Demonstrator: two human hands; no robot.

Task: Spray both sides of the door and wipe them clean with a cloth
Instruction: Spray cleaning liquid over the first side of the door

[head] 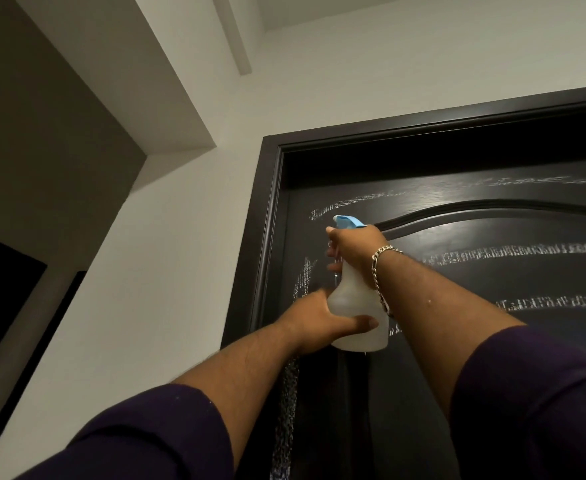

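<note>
Dark sleeves (153,434) fill the foreground at 7 and 5 o'clock, your forearms rising toward the spray bottle (355,306) near centre. Your left hand (322,317) cups the bottle's base, thumb wrapped across its front; the other fingers are hidden behind it. Your right hand (352,247), bracelet (380,268) at the wrist, grips the neck under the blue spray head (348,221), fingers curled at the trigger. The door (492,341) spans 1 to 5 o'clock, streaked with white bands of spray. Keep the nozzle level and sweep evenly; the stretches between bands look bare, and drips run down the door's left edge, so I'd judge lighter bursts wise. No cloth shows.
</note>
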